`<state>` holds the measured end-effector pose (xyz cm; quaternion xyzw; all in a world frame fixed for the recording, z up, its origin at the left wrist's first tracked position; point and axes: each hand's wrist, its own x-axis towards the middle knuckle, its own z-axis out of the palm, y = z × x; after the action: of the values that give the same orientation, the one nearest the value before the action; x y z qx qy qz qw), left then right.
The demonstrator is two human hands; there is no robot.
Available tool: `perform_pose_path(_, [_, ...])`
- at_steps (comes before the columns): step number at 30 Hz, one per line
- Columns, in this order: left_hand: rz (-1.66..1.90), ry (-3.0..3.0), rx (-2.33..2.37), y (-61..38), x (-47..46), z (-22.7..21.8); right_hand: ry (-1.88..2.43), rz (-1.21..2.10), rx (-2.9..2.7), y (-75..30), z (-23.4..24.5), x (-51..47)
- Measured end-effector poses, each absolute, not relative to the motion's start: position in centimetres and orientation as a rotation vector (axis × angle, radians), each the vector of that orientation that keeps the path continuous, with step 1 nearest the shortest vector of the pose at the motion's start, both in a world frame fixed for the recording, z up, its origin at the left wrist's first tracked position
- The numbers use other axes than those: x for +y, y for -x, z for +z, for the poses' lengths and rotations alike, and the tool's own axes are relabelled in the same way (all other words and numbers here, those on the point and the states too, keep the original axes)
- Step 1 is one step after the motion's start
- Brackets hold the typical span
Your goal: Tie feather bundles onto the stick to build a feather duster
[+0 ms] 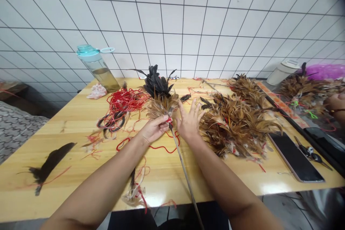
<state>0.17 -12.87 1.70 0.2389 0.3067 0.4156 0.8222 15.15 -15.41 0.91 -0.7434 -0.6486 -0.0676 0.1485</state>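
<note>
My left hand (157,128) pinches a feather duster (161,102) where its feathers meet the stick. Black feathers stand at the top, with brown ones below them and red yarn wound at the base. The thin stick (185,172) slants down past the table's front edge. My right hand (190,120) is open beside the duster, fingers spread, holding nothing. Close to its right lies a large heap of brown feathers (231,125). A loose red yarn (164,148) curls over the table beneath the stick.
A tangle of red yarn (126,100) and a bottle with a turquoise lid (99,68) stand at the back left. A black feather (52,163) lies front left. To the right are a phone (296,156), scissors (312,154) and another person's hand (335,104).
</note>
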Motion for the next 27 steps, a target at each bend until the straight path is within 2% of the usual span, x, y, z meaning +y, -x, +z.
perform_pose_path(12, [0.896, -0.516, 0.678, 0.1, -13.3, 2.1, 1.859, -0.227, -1.843, -15.9, 1.2, -15.8])
perform_pose_path(15, [0.894, -0.515, 0.67, 0.0, -13.3, 2.1, 1.797, -0.134, -1.766, -16.0, 1.3, -15.9])
perform_pose_path(19, [0.906, -0.527, 0.66, -0.1, -13.3, 1.9, 1.661, 0.243, -1.67, -16.1, 1.3, -15.5])
perform_pose_path(27, [0.915, -0.672, 0.629, 0.0, -13.1, 1.1, 1.268, 1.538, -1.222, -14.8, 2.0, -16.0])
